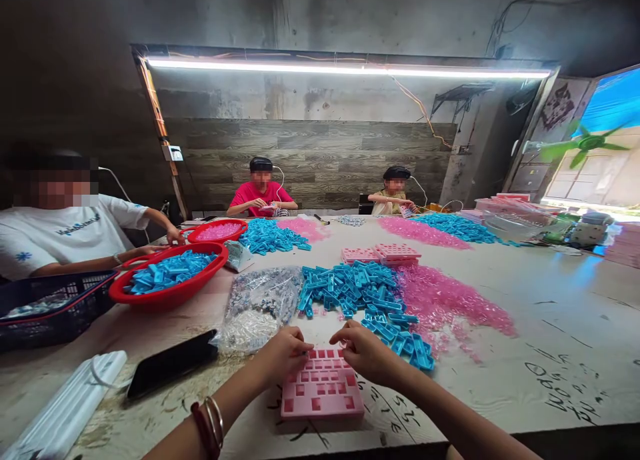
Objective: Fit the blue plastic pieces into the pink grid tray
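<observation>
Starting far left, blue pieces are held in one red bowl [167, 293], pink pieces in another [218, 232]. Nearer, one pink tray [323, 393] is pinched at its far edge by left hand [284, 355] and right hand [367, 352].

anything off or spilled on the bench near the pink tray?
Nothing damaged. Loose pink bits are strewn across the table beside the blue pieces. Both hands, left hand and right hand, rest on the pink tray.

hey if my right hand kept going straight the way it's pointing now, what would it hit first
Probably your left hand: the right hand points left across the pink tray's far edge, fingertips nearly meeting. Depth is unclear.
</observation>
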A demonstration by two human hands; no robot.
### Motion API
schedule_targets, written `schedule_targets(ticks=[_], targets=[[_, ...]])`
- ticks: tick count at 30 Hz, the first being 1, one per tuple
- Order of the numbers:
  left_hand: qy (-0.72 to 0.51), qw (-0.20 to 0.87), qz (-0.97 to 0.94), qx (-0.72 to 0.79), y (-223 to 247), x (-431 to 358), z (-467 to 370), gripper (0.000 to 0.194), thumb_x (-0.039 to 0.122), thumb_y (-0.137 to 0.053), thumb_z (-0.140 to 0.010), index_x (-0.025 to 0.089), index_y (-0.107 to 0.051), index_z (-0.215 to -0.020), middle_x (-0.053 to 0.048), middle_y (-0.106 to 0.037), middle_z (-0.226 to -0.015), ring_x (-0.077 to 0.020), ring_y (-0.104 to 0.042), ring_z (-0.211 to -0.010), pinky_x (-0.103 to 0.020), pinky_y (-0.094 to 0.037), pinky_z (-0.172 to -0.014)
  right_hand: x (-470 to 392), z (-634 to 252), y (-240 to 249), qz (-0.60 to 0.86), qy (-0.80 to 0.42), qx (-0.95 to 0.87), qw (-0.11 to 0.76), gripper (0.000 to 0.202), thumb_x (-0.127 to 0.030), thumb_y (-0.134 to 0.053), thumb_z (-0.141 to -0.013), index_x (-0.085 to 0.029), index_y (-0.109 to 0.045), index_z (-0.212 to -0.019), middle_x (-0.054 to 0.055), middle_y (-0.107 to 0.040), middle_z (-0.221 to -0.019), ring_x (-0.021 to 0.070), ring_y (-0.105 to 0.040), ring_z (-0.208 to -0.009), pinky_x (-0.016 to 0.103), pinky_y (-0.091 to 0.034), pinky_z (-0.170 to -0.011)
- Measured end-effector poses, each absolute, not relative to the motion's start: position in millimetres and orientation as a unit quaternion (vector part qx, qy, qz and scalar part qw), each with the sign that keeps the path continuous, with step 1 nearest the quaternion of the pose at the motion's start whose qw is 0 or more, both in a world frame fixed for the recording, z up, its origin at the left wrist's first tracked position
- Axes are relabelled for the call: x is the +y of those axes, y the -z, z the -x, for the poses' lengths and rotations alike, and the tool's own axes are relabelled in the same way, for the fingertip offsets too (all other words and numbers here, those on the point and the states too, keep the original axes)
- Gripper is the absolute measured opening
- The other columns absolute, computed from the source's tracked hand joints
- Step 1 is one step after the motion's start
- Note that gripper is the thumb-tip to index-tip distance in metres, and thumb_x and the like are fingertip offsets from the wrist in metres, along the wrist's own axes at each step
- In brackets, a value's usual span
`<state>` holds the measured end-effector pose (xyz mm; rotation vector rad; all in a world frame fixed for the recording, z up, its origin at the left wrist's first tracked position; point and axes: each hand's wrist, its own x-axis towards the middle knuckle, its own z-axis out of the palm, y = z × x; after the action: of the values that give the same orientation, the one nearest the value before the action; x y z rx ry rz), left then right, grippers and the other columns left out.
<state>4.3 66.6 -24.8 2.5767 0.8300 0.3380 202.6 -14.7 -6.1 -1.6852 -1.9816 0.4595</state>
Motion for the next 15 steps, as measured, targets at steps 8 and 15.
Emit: schedule_targets(ticks=[8,15], targets=[[-0.138,0.219,-0.892,0.371,18.8,66.2,-4.6,0.024,0.017,-0.059,-0.066,0.017,-0.069,-0.088,-0.002,-0.067,-0.08,-0.0149,-0.058,-0.077,-0.023,-0.042,-0.072,-14.0,-200.2,5.8,0.617,-0.18,-0.727,0.242,0.041,-0.002,-0.042,-0.066,-0.016,-0.069,-0.093,0.006,-0.057,-0.087,0.0141,-0.054,-0.078,0.024,-0.04,-0.07],[-0.14,0.209,-0.909,0.332,24.8,66.0,-4.1,0.022,0.013,-0.058,-0.071,0.016,-0.071,-0.088,-0.005,-0.067,-0.084,-0.0137,-0.058,-0.073,-0.021,-0.043,-0.069,-11.7,-199.6,10.0,0.61,-0.18,-0.738,0.228,0.04,-0.004,-0.04,-0.066,-0.015,-0.068,-0.093,0.007,-0.058,-0.084,0.0157,-0.055,-0.077,0.026,-0.041,-0.069]])
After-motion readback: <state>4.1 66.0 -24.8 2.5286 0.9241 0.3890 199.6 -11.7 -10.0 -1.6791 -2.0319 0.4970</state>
